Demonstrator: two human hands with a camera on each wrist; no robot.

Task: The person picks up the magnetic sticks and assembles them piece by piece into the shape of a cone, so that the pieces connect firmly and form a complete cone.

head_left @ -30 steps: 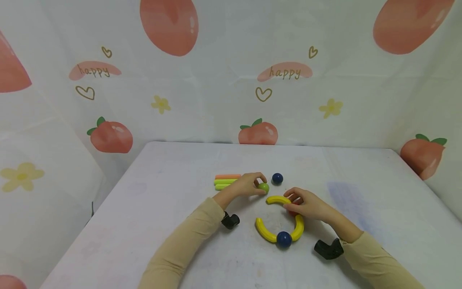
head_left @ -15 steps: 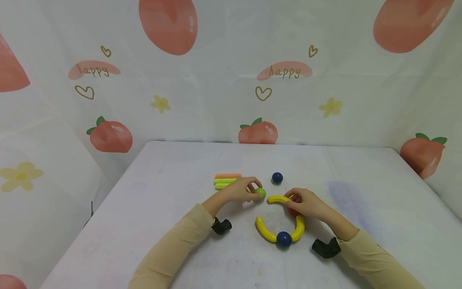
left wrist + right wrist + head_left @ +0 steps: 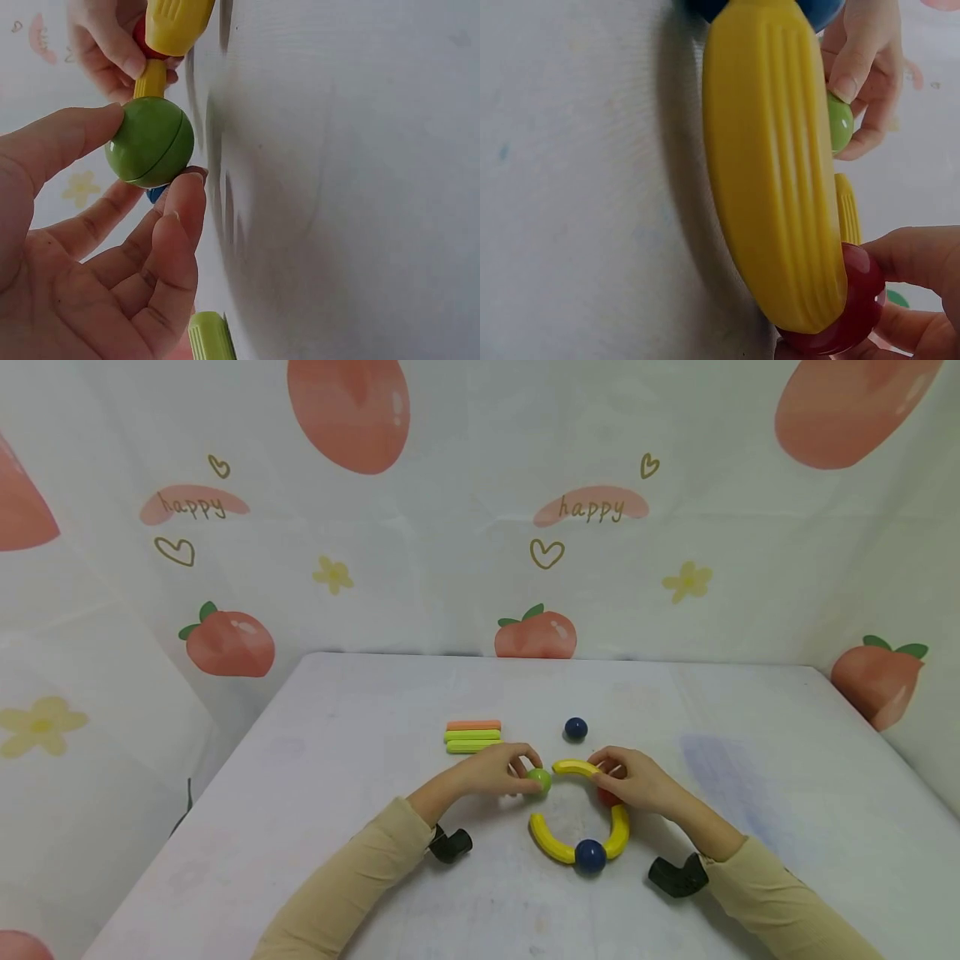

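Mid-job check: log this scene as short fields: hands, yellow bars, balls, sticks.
left hand: pinches green ball
right hand: holds red ball
yellow curved bars: three, forming an unclosed ring, gap on the left
near blue ball: between the two nearer bars
far blue ball: apart, beyond the bars
sticks: one orange, two yellow-green, side by side

White table [image 3: 300,777]: yellow arcs [image 3: 551,841], blue balls [image 3: 590,857], coloured sticks [image 3: 473,736].

gold script [image 3: 192,508] reads "happy" twice on the white backdrop [image 3: 435,543], once on each of two pink smears [image 3: 591,507]; in the left wrist view, lettering on a pink patch [image 3: 41,39] is blurred.
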